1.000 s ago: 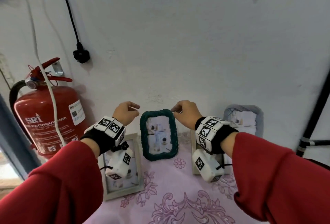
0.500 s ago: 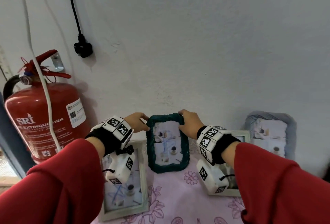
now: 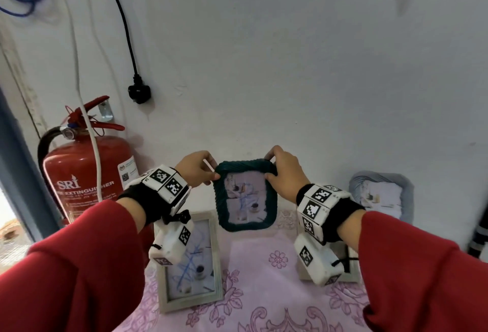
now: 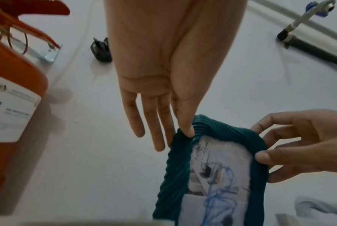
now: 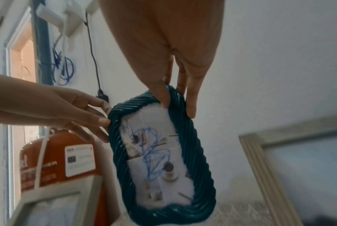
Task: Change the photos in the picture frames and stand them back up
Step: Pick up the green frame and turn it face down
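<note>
A teal rope-pattern picture frame [image 3: 247, 199] with a blue-scribbled photo is upright close to the white wall. My left hand [image 3: 195, 173] pinches its top left corner, thumb in front and fingers behind [image 4: 187, 130]. My right hand [image 3: 282, 173] pinches the top right corner in the same way [image 5: 173, 97]. I cannot tell whether the frame's lower edge touches the cloth. A white wooden frame [image 3: 190, 265] stands at the left under my left wrist. Another white frame [image 3: 351, 265] is partly hidden behind my right wrist. A grey frame [image 3: 383, 197] leans on the wall at the right.
A red fire extinguisher [image 3: 87, 178] stands at the left against the wall, with a white cable across it. A black plug [image 3: 139, 92] hangs above it. The frames stand on a pink floral tablecloth [image 3: 264, 292]. A black pipe [image 3: 478, 239] runs down the right edge.
Both hands moved in from beside the teal frame's top and now pinch its two upper corners. The other frames have not moved.
</note>
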`<state>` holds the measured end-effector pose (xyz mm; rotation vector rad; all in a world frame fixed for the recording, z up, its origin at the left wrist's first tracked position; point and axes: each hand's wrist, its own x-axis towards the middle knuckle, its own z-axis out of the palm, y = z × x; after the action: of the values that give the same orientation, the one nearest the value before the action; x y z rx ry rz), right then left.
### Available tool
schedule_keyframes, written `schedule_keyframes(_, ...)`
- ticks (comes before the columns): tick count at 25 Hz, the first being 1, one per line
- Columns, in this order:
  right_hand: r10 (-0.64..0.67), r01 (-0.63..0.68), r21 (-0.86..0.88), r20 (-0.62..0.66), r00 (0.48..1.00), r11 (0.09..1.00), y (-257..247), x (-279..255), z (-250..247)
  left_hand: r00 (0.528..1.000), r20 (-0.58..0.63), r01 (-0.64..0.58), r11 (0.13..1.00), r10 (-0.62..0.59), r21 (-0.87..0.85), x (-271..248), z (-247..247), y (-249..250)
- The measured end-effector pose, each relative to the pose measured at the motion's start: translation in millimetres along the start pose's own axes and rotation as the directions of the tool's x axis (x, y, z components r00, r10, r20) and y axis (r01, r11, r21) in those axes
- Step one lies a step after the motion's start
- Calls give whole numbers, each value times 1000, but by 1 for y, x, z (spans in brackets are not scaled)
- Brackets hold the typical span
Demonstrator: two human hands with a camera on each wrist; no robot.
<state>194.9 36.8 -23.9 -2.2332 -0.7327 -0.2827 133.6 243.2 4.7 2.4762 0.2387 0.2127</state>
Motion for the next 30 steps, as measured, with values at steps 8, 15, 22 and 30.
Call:
schedule_keyframes(8, -129, 128, -19, -187, 974, 992, -52, -32, -67, 965, -195, -181, 983, 176, -10, -53, -42, 53)
schedule_keyframes(15, -156, 166, 9, -287, 945, 986, -72, -86, -110, 920, -241, -316, 949, 310, 16, -108, -47, 88)
schedule_keyframes(22, -124, 163, 81, -359, 925, 983, -71, -147, -133, 893, -280, -416, 883, 353, -216, -163, -20, 101)
schedule_keyframes(30, -14, 112, 237, -378, 926, 965, -55, -204, -141, 926, -195, -373, 702, 323, -607, -215, 53, 91)
